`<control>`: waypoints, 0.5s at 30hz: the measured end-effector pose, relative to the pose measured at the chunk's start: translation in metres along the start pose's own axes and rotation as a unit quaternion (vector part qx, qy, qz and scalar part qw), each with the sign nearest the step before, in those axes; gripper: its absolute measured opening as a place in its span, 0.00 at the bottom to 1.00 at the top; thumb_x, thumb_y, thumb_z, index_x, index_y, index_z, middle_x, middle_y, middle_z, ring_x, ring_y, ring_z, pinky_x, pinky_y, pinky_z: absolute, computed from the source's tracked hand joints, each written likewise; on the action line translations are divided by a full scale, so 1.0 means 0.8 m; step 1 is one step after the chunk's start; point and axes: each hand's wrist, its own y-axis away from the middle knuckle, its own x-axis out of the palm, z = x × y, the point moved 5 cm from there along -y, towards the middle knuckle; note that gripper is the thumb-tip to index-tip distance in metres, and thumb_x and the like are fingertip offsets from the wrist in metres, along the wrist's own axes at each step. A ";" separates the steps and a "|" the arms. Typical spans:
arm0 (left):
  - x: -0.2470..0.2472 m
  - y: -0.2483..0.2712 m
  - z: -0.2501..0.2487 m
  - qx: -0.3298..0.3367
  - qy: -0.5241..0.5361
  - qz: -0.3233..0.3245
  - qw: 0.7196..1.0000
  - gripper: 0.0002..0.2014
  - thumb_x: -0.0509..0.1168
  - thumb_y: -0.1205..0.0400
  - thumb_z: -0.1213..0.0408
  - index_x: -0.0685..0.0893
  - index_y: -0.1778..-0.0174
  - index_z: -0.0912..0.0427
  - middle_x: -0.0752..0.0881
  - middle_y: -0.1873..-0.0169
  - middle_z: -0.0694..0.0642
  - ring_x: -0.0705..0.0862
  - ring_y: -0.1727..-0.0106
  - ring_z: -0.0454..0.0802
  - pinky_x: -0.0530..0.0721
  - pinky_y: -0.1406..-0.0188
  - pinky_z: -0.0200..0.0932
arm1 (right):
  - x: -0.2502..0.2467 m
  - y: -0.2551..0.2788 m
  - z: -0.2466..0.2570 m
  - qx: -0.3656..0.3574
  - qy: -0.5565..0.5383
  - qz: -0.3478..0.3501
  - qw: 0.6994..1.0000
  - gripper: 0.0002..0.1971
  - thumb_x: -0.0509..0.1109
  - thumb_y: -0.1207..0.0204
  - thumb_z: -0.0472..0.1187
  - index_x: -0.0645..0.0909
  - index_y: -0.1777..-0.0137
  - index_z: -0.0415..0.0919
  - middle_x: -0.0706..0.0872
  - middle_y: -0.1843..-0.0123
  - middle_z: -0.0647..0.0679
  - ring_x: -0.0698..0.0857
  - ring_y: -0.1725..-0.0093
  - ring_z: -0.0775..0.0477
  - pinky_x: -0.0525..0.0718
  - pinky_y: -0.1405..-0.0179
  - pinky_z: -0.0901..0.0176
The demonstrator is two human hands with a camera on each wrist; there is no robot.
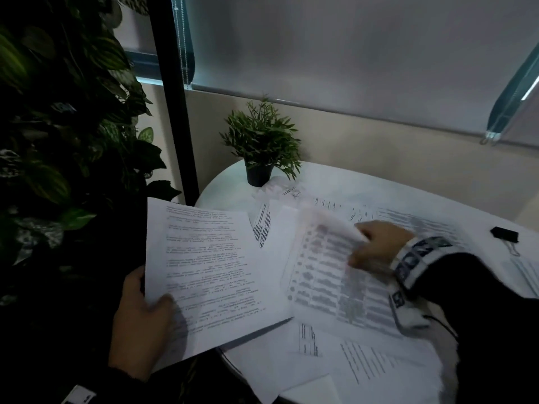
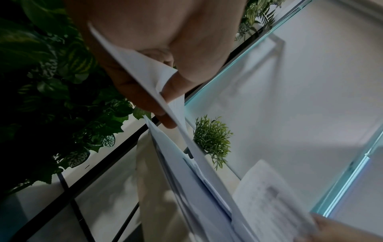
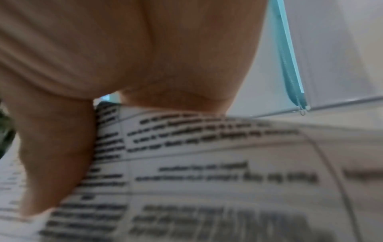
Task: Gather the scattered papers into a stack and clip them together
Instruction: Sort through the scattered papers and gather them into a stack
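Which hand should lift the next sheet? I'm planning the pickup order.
Right. The right hand already pinches the table sheet lying on the table, while the left hand is busy holding the gathered stack.

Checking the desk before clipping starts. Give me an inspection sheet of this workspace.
Surface: round white table, mostly covered with paper.
Job's things: gathered white printed sheets held off the table's left edge; table-printed sheet being lifted; loose printed pages lying near the front edge; black binder clip at the right, unused.
Clutter: small green plant in a black pot at the back.
Grippers: left hand grips the gathered sheets; right hand pinches the table-printed sheet.
Cables: thin dark wire at the right wrist.
Surroundings: leafy plant wall at left, lowered roller blinds behind.
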 end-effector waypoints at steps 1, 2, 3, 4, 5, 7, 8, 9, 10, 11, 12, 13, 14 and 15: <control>-0.001 0.000 0.000 0.008 -0.002 0.002 1.000 0.27 0.59 0.21 0.81 0.69 0.27 0.55 0.79 0.45 0.55 0.80 0.45 0.55 0.76 0.43 0.49 | -0.022 0.007 0.001 -0.011 -0.063 -0.016 0.998 0.18 0.80 0.43 0.52 0.82 0.58 0.44 0.83 0.63 0.52 0.83 0.60 0.47 0.74 0.68 0.63; 0.000 0.000 -0.003 0.021 -0.009 0.006 1.000 0.30 0.59 0.21 0.81 0.67 0.26 0.52 0.79 0.43 0.53 0.79 0.43 0.55 0.76 0.41 0.51 | -0.046 0.018 0.004 -0.023 -0.127 -0.040 0.991 0.14 0.82 0.38 0.45 0.84 0.56 0.41 0.86 0.64 0.51 0.84 0.63 0.50 0.77 0.69 0.62; 0.000 0.000 -0.005 0.031 -0.019 0.011 0.999 0.33 0.58 0.21 0.81 0.64 0.24 0.48 0.78 0.41 0.52 0.78 0.41 0.53 0.76 0.38 0.52 | -0.072 0.030 0.004 -0.034 -0.199 -0.075 0.977 0.10 0.81 0.35 0.38 0.85 0.55 0.40 0.88 0.66 0.52 0.86 0.66 0.53 0.80 0.70 0.62; 0.000 0.000 -0.006 0.044 -0.028 0.017 0.998 0.36 0.58 0.21 0.81 0.61 0.22 0.44 0.77 0.39 0.50 0.77 0.40 0.51 0.75 0.36 0.52 | -0.096 0.044 0.003 -0.043 -0.283 -0.119 0.951 0.09 0.79 0.34 0.34 0.85 0.55 0.42 0.90 0.68 0.53 0.88 0.68 0.55 0.83 0.71 0.64; 0.002 0.001 -0.007 0.052 -0.033 0.026 0.998 0.39 0.59 0.21 0.81 0.57 0.21 0.40 0.76 0.37 0.49 0.76 0.39 0.49 0.73 0.34 0.51 | -0.116 0.055 0.001 -0.053 -0.373 -0.169 0.911 0.09 0.78 0.33 0.33 0.86 0.54 0.42 0.91 0.67 0.54 0.89 0.68 0.56 0.84 0.71 0.64; 0.011 0.003 -0.009 0.056 -0.031 0.059 0.996 0.43 0.59 0.20 0.81 0.53 0.21 0.32 0.74 0.34 0.46 0.75 0.35 0.47 0.71 0.33 0.48 | -0.137 0.071 0.002 -0.078 -0.548 -0.222 0.802 0.11 0.74 0.29 0.38 0.85 0.46 0.40 0.93 0.57 0.49 0.91 0.60 0.49 0.88 0.64 0.55; 0.016 0.005 -0.009 0.060 -0.017 0.079 0.995 0.44 0.59 0.20 0.81 0.54 0.23 0.27 0.74 0.33 0.45 0.74 0.33 0.46 0.70 0.33 0.47 | -0.133 0.070 0.008 -0.078 -0.632 -0.202 0.744 0.12 0.70 0.25 0.40 0.85 0.43 0.40 0.92 0.53 0.45 0.91 0.56 0.45 0.89 0.62 0.50; 0.022 0.007 -0.008 0.060 -0.008 0.100 0.993 0.44 0.58 0.20 0.82 0.56 0.28 0.23 0.75 0.33 0.43 0.74 0.32 0.45 0.70 0.33 0.46 | -0.119 0.064 0.016 -0.055 -0.690 -0.167 0.702 0.12 0.66 0.21 0.41 0.85 0.42 0.40 0.92 0.52 0.43 0.91 0.55 0.43 0.89 0.62 0.49; 0.029 0.010 -0.010 0.062 0.000 0.118 0.991 0.44 0.58 0.20 0.83 0.59 0.33 0.20 0.77 0.35 0.40 0.75 0.33 0.45 0.70 0.33 0.46 | -0.098 0.057 0.029 -0.017 -0.712 -0.129 0.690 0.12 0.64 0.20 0.42 0.85 0.42 0.39 0.92 0.52 0.41 0.91 0.56 0.42 0.89 0.64 0.50; 0.034 0.013 -0.008 0.054 0.010 0.132 0.990 0.43 0.57 0.21 0.84 0.63 0.37 0.20 0.79 0.38 0.37 0.77 0.34 0.45 0.71 0.34 0.46 | -0.074 0.046 0.041 0.016 -0.701 -0.109 0.704 0.13 0.64 0.20 0.41 0.84 0.41 0.37 0.91 0.52 0.40 0.91 0.56 0.41 0.89 0.63 0.51; 0.038 0.013 -0.005 0.040 0.029 0.145 0.988 0.41 0.56 0.20 0.85 0.67 0.37 0.24 0.80 0.40 0.37 0.79 0.35 0.47 0.74 0.35 0.47 | -0.048 0.035 0.054 0.043 -0.670 -0.105 0.733 0.15 0.67 0.22 0.41 0.83 0.39 0.35 0.91 0.50 0.38 0.91 0.54 0.40 0.89 0.57 0.49; 0.042 0.014 0.002 0.016 0.061 0.148 0.987 0.37 0.56 0.20 0.85 0.72 0.35 0.31 0.83 0.40 0.41 0.81 0.36 0.50 0.77 0.36 0.49 | -0.020 0.027 0.066 0.066 -0.620 -0.098 0.776 0.19 0.71 0.25 0.43 0.82 0.37 0.34 0.90 0.47 0.38 0.90 0.52 0.39 0.88 0.50 0.46; 0.044 0.011 0.011 -0.019 0.098 0.140 0.985 0.30 0.56 0.18 0.81 0.75 0.33 0.39 0.84 0.40 0.48 0.82 0.37 0.54 0.79 0.37 0.54 | 0.010 0.022 0.079 0.086 -0.567 -0.082 0.815 0.24 0.73 0.28 0.47 0.80 0.35 0.35 0.89 0.46 0.40 0.89 0.51 0.39 0.87 0.45 0.44; 0.046 0.011 0.018 -0.065 0.141 0.133 0.979 0.22 0.59 0.16 0.74 0.77 0.31 0.46 0.84 0.37 0.54 0.82 0.37 0.58 0.78 0.35 0.60 | 0.037 0.021 0.092 0.098 -0.523 -0.058 0.845 0.27 0.73 0.30 0.51 0.78 0.34 0.37 0.89 0.46 0.42 0.89 0.50 0.41 0.86 0.44 0.45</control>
